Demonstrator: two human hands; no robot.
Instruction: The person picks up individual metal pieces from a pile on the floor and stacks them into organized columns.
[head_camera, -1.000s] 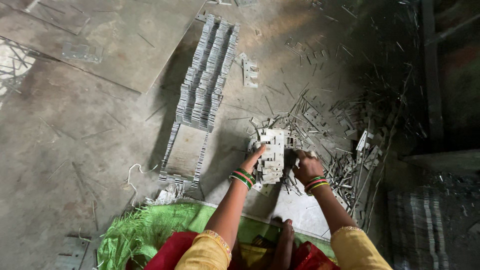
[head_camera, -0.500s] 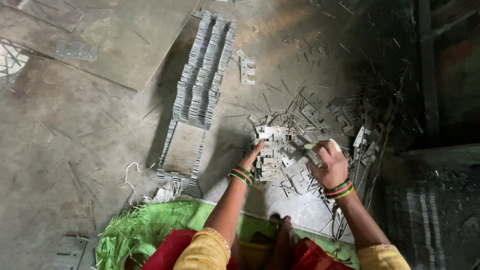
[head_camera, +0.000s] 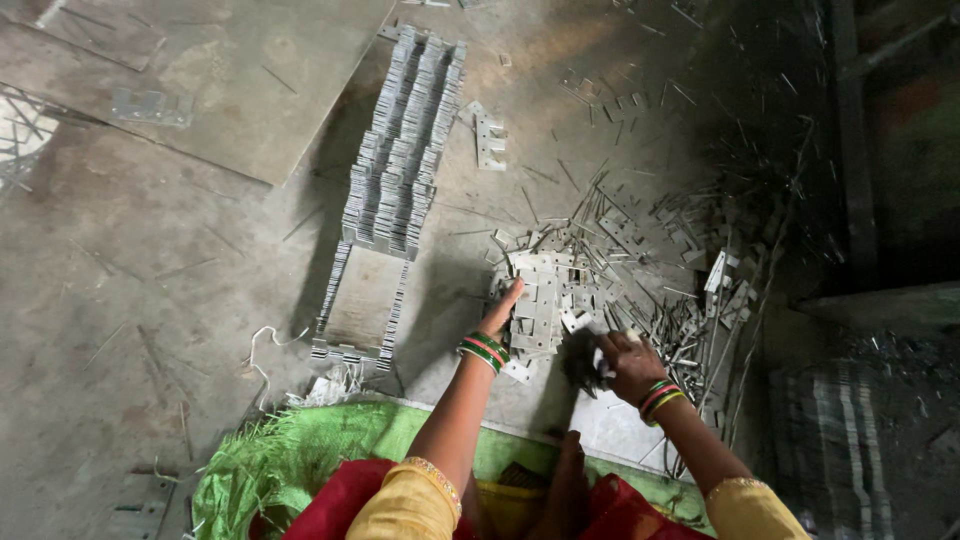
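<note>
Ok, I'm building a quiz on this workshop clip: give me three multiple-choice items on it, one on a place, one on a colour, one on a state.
1. Where does the left hand rest?
A. on the pile of flat metal plates
B. on the green mat
C. on the long stacked row

2. What colour is the woven mat at the bottom?
A. blue
B. green
C. white

3. How is the right hand?
A. flat and open
B. out of view
C. closed around small metal pieces

Key: 1 A, fingers lie on the pile's edge; 2 B, it is bright green; 3 C, fingers curl round pale pieces.
</note>
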